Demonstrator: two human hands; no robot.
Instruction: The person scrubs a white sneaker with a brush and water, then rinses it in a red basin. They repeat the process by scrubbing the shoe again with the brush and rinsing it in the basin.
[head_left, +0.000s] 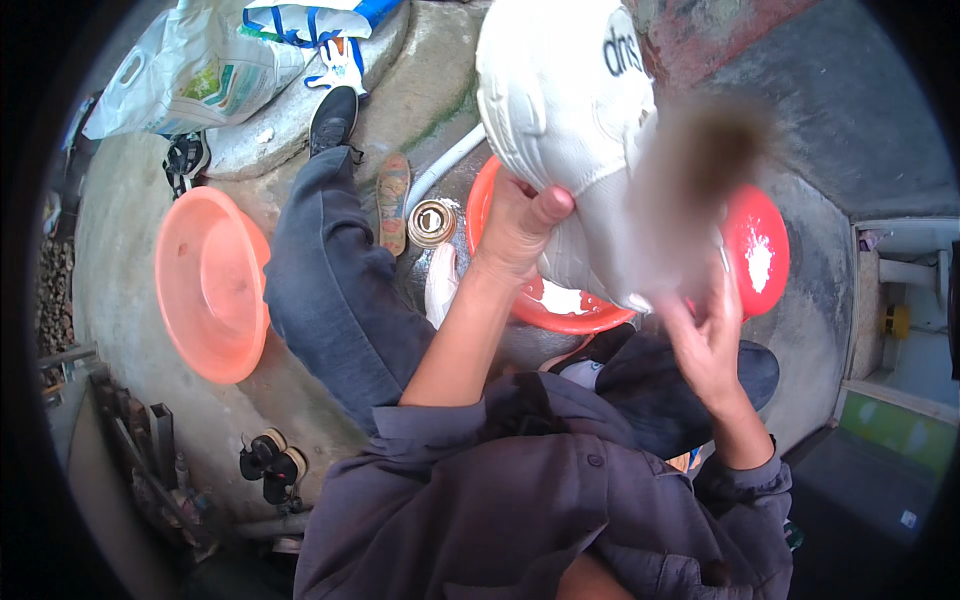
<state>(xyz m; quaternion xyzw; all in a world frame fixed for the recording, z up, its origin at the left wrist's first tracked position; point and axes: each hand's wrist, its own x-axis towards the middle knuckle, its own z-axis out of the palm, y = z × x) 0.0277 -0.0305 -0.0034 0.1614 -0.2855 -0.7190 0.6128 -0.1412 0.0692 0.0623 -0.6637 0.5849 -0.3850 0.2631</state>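
A large white shoe (559, 97) with lettering on its side is held up close to the camera, over an orange-red basin (570, 319). My left hand (517, 225) grips its lower left part, with the thumb on the white surface. At the right, my right hand (705, 326) touches the lower right edge; a blurred brownish patch covers what lies by its fingers, so its grip is unclear. Beneath the shoe, the basin holds something bright, perhaps water or foam. Left of the basin, another white item (442, 281), perhaps a shoe, lies on the wet ground.
A peach plastic basin (214, 285) is at the left, a red rounded vessel (757, 251) at the right. An insole (392, 202), a round metal-rimmed drain (431, 223) and a pale hose (450, 165) lie ahead. Dark shoes (274, 465) stand lower left; plastic bags (202, 75) and a glove (337, 67) lie upper left.
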